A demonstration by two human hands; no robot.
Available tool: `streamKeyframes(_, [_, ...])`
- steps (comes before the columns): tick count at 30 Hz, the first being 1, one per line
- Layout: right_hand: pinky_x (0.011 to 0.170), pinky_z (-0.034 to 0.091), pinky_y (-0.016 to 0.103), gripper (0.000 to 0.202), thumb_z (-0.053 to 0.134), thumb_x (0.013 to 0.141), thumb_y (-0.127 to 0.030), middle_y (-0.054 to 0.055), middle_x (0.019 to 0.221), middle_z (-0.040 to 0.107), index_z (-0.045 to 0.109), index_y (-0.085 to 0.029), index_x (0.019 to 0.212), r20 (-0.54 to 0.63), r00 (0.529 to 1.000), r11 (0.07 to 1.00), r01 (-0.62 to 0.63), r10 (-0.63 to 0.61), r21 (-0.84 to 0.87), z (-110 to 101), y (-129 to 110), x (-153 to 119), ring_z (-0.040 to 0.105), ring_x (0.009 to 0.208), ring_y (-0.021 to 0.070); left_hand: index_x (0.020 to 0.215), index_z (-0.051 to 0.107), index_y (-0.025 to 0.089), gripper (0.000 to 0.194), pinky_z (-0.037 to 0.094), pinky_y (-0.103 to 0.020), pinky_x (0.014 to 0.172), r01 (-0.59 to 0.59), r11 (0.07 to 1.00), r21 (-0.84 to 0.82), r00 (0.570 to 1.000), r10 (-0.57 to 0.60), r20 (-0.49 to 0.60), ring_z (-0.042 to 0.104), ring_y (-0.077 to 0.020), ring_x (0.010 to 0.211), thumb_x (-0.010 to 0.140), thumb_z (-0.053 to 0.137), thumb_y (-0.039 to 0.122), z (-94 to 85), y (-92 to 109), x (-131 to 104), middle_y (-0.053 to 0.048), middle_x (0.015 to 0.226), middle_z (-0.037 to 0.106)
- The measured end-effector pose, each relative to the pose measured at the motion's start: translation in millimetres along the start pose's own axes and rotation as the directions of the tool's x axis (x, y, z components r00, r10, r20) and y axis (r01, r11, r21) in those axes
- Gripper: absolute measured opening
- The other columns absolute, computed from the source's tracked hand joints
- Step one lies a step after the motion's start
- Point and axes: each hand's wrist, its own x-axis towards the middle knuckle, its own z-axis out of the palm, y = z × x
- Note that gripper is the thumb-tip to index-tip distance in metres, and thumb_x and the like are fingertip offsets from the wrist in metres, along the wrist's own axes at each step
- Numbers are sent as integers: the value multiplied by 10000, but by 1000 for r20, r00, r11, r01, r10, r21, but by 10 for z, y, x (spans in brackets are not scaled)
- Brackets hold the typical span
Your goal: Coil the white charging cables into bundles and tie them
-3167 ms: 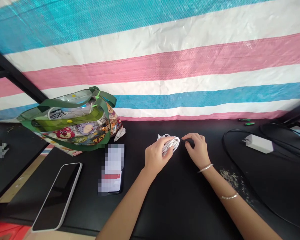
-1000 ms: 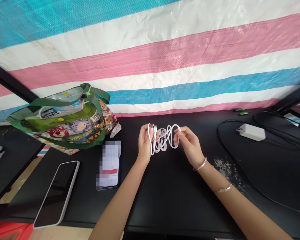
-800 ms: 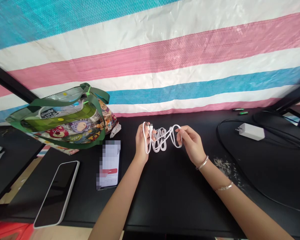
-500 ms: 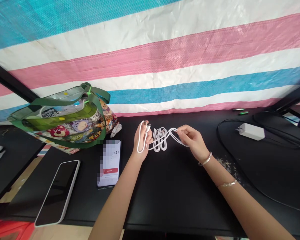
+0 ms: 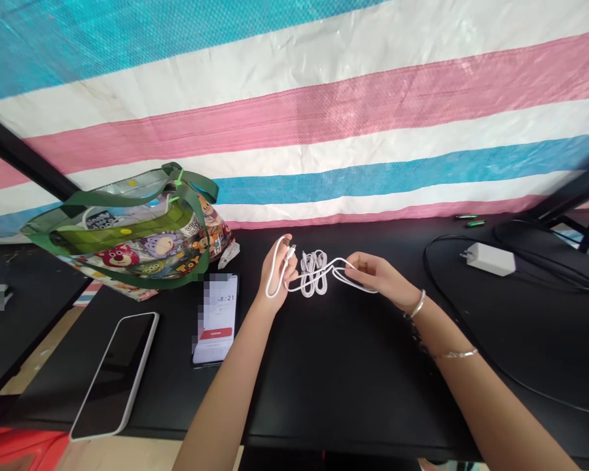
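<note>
A white charging cable [image 5: 340, 262] stretches between my two hands above the black tabletop. My left hand [image 5: 276, 271] is closed on one end of it; the plug ends stick up by the fingers and a loop hangs over the palm side. My right hand [image 5: 373, 276] pinches looped strands of the same cable to the right. Behind the stretched strands, coiled white cables [image 5: 314, 282] lie bundled on the table, partly crossed by the cable I hold.
Left of my arm lie a lit phone [image 5: 220, 317] and a dark-screened phone [image 5: 112, 383]. A cartoon-print tote bag [image 5: 161, 252] stands behind them. At right are a white power adapter [image 5: 491, 258] and black cords [image 5: 451, 307]. A striped tarp [image 5: 324, 118] hangs behind.
My right hand has shifted slightly right and down and turned, its fingers now more stretched along the cable. My left hand keeps its hold, nearly still.
</note>
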Motion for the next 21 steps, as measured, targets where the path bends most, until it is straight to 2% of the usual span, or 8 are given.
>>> streamKeyframes(2, [416, 218, 216, 491, 659, 665, -658, -95, 483, 351, 503, -192, 673, 89, 996, 999, -16, 14, 32, -36, -22, -32, 276, 437, 55, 829, 581, 173, 84, 183, -109, 332, 19, 998, -64, 1000, -21, -22, 250, -18, 333, 881, 530, 214, 9, 21, -3, 92, 466, 354])
streamKeyframes(4, [426, 197, 222, 481, 652, 689, -645, -91, 484, 341, 494, -191, 658, 147, 989, 998, 4, -13, 57, -65, -39, -54, 261, 446, 57, 845, 595, 169, 159, 220, -111, 342, 39, 991, -128, 998, -45, -44, 281, -26, 345, 912, 451, 184, 10, 29, -3, 82, 479, 360])
streamKeyframes(9, [463, 259, 236, 489, 614, 733, -647, -63, 512, 385, 482, -190, 621, 215, 973, 989, 58, -87, 136, -62, -47, -61, 298, 479, 74, 890, 622, 179, 141, 303, -123, 382, 41, 982, -186, 998, -50, -46, 393, -49, 420, 881, 482, 172, -11, 12, 7, 65, 518, 404])
streamKeyframes(12, [490, 322, 237, 480, 616, 747, -630, -46, 534, 436, 498, -181, 621, 209, 973, 984, 64, -99, 165, -39, -37, -63, 360, 500, 82, 907, 635, 178, 130, 362, -123, 419, 14, 986, -166, 999, -19, -28, 451, -58, 484, 835, 527, 191, -32, -7, 8, 53, 561, 456])
streamKeyframes(15, [460, 357, 228, 471, 631, 736, -625, -44, 533, 472, 504, -181, 643, 261, 964, 977, -10, -48, 215, -24, -18, -81, 414, 477, 82, 918, 641, 177, 179, 364, -129, 400, 45, 992, -118, 998, -40, 51, 472, -65, 513, 743, 627, 215, -55, -26, -6, 46, 607, 510])
streamKeyframes(18, [390, 359, 207, 494, 630, 713, -651, -55, 504, 489, 505, -177, 654, 394, 918, 960, -144, 39, 239, 0, 14, -92, 445, 398, 69, 919, 644, 176, 299, 341, -136, 372, 97, 995, -34, 980, -90, 176, 465, -68, 498, 636, 731, 213, -65, -61, -28, 48, 605, 528])
streamKeyframes(21, [410, 426, 203, 475, 643, 723, -618, -33, 553, 558, 553, -153, 686, 464, 882, 954, -203, 80, 220, 40, 48, -79, 532, 421, 78, 940, 647, 167, 364, 371, -151, 392, 99, 994, 56, 963, -110, 246, 488, -74, 508, 611, 779, 249, -59, -116, -41, 39, 615, 543])
